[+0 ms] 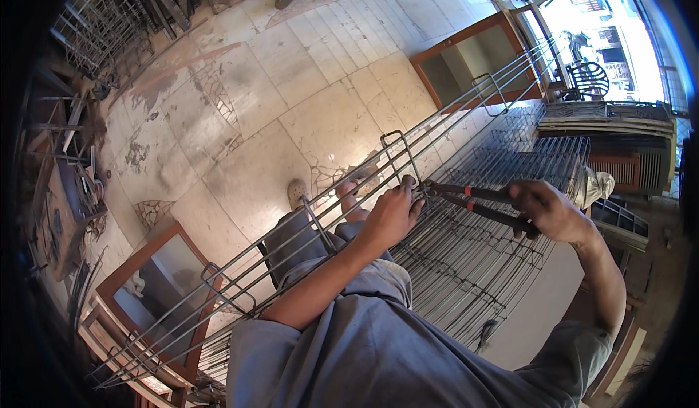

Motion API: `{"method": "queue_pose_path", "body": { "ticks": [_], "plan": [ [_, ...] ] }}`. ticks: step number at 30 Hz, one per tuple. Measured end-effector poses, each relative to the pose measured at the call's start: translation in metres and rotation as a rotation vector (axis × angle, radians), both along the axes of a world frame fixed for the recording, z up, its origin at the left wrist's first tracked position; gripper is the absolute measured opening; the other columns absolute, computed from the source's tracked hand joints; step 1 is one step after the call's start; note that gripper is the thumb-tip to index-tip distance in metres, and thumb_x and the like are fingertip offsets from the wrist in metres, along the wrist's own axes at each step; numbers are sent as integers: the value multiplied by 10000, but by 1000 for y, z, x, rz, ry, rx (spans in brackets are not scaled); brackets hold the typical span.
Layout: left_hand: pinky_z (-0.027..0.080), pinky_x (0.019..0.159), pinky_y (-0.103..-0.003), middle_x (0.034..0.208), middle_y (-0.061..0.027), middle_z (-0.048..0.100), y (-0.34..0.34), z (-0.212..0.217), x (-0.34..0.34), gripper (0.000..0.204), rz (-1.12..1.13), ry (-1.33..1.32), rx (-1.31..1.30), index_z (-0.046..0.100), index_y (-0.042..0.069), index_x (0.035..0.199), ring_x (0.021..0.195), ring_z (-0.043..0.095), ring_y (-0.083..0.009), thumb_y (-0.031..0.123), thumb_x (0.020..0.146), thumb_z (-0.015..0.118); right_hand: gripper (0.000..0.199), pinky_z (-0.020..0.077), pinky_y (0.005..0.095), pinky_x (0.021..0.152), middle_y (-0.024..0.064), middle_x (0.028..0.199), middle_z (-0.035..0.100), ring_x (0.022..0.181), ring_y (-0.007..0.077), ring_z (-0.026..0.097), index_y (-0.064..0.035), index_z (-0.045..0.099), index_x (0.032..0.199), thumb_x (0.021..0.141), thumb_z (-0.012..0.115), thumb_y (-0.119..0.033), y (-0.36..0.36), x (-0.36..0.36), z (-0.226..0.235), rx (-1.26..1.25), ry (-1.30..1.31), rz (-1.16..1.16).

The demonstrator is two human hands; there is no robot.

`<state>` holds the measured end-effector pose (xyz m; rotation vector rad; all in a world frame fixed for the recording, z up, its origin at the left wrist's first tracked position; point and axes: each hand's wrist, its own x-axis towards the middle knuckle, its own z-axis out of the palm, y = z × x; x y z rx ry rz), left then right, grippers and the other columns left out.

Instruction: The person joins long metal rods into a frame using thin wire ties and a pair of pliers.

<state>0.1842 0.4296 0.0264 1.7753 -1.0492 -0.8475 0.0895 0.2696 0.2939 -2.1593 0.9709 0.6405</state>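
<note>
Across my lap, running from lower left to upper right, lies a long cage of thin steel rods joined by bent rectangular stirrups. My left hand is closed around the cage at the lower corner of one stirrup, its fingertips close to the joint. In my right hand are dark long-handled pincers with red bands on the handles. The handles stand somewhat apart, and the jaws point left to the joint beside my left fingers. Whether the jaws bite on a wire there is too small to tell.
On my right lies a large stack of wire-tied steel rods. Wood-framed glass panels stand beyond the cage and at lower left. Metal scrap lines the left side, and a chair is by the bright doorway.
</note>
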Motion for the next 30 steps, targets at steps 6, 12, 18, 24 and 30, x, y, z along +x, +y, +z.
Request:
{"method": "queue_pose_path", "body": {
  "ticks": [6, 12, 18, 24, 30],
  "plan": [
    [316, 970, -574, 873, -148, 694, 5, 6, 2, 480, -28, -79, 11, 494, 39, 1265, 919, 677, -352, 299, 903, 673, 346, 532, 289, 548, 149, 930, 642, 651, 187, 695, 75, 570, 1205, 1051, 476, -220, 7, 3, -2, 43, 78, -247],
    [395, 976, -477, 1281, -208, 519, 3, 68, -7, 740, 19, -325, -437, 404, -21, 1408, 1181, 529, -369, 291, 837, 756, 319, 541, 327, 596, 149, 816, 651, 649, 208, 685, 89, 593, 1140, 1047, 478, -194, 11, 14, 9, -1, 99, -29],
    [448, 887, -457, 1171, -244, 538, -54, 61, -32, 681, -166, -381, -477, 467, -87, 1235, 1016, 569, -349, 170, 707, 811, 298, 569, 324, 589, 194, 1005, 657, 740, 239, 711, 73, 582, 1167, 989, 567, -165, 12, 12, 5, -206, 40, 326],
    [453, 881, -462, 1134, -223, 542, -53, 71, -25, 632, -218, -355, -481, 489, -96, 1209, 998, 568, -362, 128, 708, 803, 563, 473, 477, 1023, 124, 1278, 596, 1141, 286, 597, -17, 526, 1391, 881, 610, -241, 53, -21, -20, -1181, 97, 1197],
    [412, 1095, -441, 1349, -272, 487, -51, 81, 34, 788, -442, 275, -377, 369, -2, 1444, 1313, 471, -385, 229, 819, 789, 466, 519, 434, 925, 156, 1182, 638, 1046, 284, 618, 23, 590, 1308, 883, 585, -167, 21, -30, -34, -1177, 64, 1254]
  ]
}}
